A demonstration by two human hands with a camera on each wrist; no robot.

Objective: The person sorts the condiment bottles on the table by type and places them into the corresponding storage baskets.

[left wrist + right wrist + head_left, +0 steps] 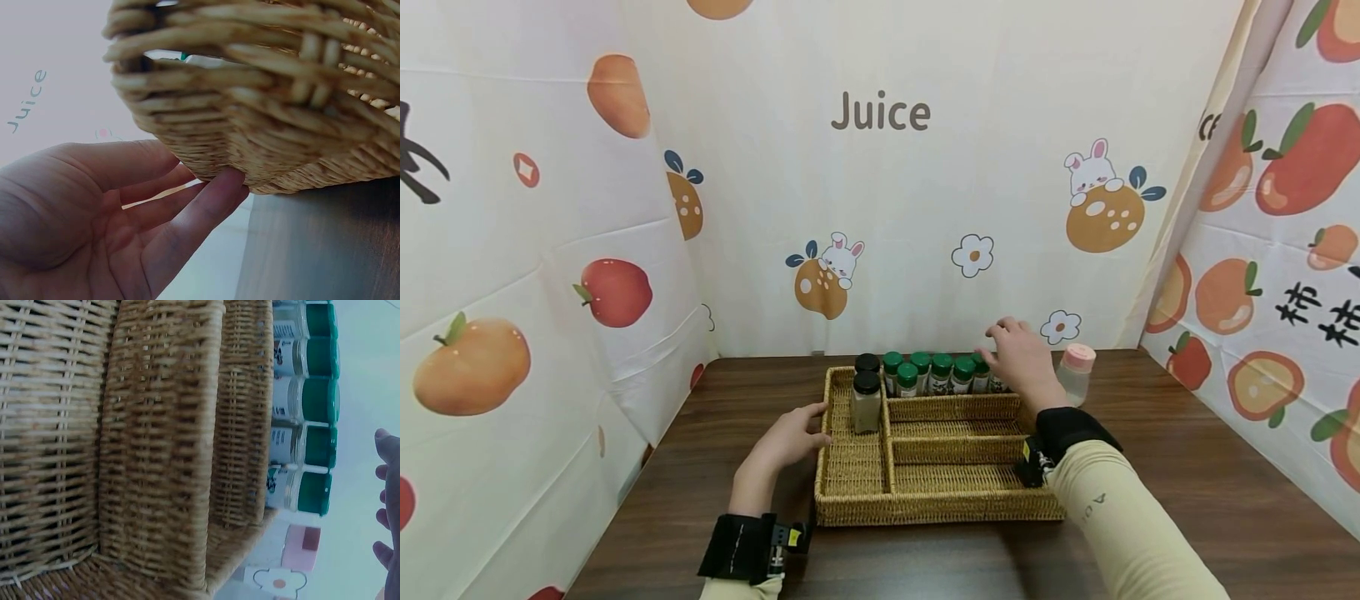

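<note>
A woven wicker tray with several compartments sits on the dark wooden table. Green-capped spice jars fill its back compartment; two black-capped jars stand in the left one. My left hand rests with straight fingers against the tray's left wall, fingertips touching the weave. My right hand hovers over the right end of the green-capped row, fingers relaxed and holding nothing.
A clear bottle with a pink cap stands on the table just right of the tray, behind my right hand. Fruit-print cloth walls enclose the table on three sides.
</note>
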